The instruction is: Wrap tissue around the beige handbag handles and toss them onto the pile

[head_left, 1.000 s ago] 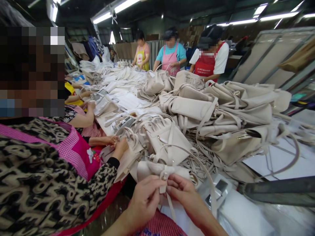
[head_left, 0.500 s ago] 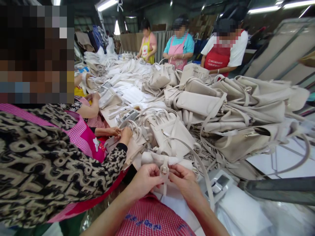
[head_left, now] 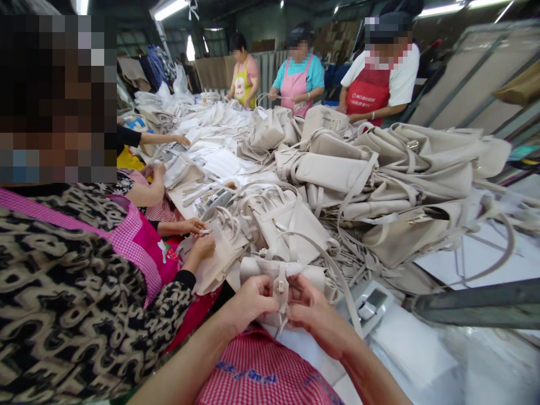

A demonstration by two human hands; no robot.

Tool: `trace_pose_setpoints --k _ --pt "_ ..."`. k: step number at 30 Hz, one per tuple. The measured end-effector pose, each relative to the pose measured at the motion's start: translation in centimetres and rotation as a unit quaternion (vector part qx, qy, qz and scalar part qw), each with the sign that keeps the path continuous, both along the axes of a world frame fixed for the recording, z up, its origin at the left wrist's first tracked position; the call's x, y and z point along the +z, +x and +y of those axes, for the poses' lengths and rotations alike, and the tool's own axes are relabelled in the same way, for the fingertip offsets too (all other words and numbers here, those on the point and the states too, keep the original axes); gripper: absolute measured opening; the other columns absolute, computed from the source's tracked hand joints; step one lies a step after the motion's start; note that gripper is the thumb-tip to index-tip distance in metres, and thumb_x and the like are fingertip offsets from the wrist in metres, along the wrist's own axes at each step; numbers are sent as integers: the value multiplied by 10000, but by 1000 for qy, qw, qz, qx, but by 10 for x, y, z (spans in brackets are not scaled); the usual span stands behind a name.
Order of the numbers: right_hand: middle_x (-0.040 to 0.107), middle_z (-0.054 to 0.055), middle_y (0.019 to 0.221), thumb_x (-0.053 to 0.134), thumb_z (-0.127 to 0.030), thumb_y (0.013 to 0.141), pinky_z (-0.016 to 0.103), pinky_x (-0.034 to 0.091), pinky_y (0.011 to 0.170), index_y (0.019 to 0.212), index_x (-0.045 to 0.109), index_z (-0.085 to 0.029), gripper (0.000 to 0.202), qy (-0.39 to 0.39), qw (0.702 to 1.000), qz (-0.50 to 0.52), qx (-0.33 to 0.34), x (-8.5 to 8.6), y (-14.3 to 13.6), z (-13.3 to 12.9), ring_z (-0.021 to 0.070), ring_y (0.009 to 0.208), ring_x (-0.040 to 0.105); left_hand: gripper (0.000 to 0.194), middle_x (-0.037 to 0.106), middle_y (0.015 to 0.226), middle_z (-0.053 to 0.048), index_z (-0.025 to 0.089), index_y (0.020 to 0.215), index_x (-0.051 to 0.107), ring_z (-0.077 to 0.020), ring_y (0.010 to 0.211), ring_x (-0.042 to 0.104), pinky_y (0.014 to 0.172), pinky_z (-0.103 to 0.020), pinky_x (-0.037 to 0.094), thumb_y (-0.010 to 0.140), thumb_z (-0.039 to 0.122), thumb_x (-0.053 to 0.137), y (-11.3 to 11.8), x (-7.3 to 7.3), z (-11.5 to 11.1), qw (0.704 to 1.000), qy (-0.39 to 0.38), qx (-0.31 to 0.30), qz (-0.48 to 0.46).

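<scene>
Workroom, dim, strip-lit. Its long tabletop runs away ahead of both hands, strewn with white sheets. Ahead and right of the right hand: heap of beige bags, smooth, leather-like, boxy to slumped, handles tangled. Left of the left hand: co-worker in a black-and-tan patterned top.

Worked bag: same pale material, rounded, roll-like body, immediately ahead of both hands; long axis left to right across them. Near, right of the right hand: grey device, hard casing, function not determinable.

Key relation: short strap lies between the two hands, about equally near each; long axis runs from the bag toward the wearer, crosswise to the bag body. Flat, flexible, narrowing at its lower end. Left hand pinches its left edge, thumb against fingers. Right hand pinches its right side, slightly lower; exact fingertip contact partly hidden. Smallest item: buckle, gold-toned, glossy, on the strap, between the fingertips.
</scene>
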State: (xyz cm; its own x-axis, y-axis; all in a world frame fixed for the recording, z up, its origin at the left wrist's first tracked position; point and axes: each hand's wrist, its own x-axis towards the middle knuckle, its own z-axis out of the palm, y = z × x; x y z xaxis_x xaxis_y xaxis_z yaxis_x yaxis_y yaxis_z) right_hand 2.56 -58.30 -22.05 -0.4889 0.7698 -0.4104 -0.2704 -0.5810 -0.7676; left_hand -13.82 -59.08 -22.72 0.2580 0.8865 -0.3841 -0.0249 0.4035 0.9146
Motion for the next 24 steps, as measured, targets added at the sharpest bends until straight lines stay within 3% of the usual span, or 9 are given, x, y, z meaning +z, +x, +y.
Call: trace_pose_setpoints --k 2,4,6,9,12,17,24 --pt "659 -60 722 765 -80 575 182 473 518 1025 642 -231 490 -62 997 32 -17 3 1 0 100 599 595 136 430 623 53 195 661 463 -104 572 368 539 -246 257 625 113 565 6 7 -3 989 99 1 112" --pt "684 -48 746 826 -108 573 175 495 540 967 663 -213 439 -97 992 49 -57 2 2 0 82 590 598 183 395 616 49 204 623 398 -118 599 357 567 -266 238 661 78 525 12 12 -7 946 202 34 252" --pt "710 -26 772 885 -182 580 192 535 603 905 695 -191 376 -114 988 55 -87 -3 1 -4 78 612 619 204 404 622 44 207 621 373 -125 609 370 579 -275 233 685 62 501 17 13 -11 911 242 67 327" --pt "719 -11 742 905 -293 607 209 556 669 834 737 -177 305 -99 988 53 -110 -13 -3 -12 83 634 633 201 405 599 56 219 634 372 -119 572 386 548 -254 257 701 84 504 19 5 -15 933 192 81 294" --pt "759 16 806 906 -333 608 211 552 718 849 769 -187 313 -30 990 37 -132 -23 -9 -20 112 718 667 192 388 576 71 228 643 379 -111 542 382 518 -235 283 698 109 518 17 -4 -16 955 144 100 241" --pt "790 34 876 896 -335 615 266 557 803 903 782 -220 329 41 986 18 -163 -36 -15 -24 172 830 708 190 430 592 59 225 639 380 -114 556 411 535 -234 307 731 144 525 17 -5 -16 941 172 112 268" --pt "779 60 846 887 -425 595 341 572 759 869 738 -209 379 68 978 -41 -195 -43 -19 -26 225 800 712 178 479 606 42 211 637 425 -121 578 434 550 -244 317 727 117 547 18 -7 -20 941 172 94 278"
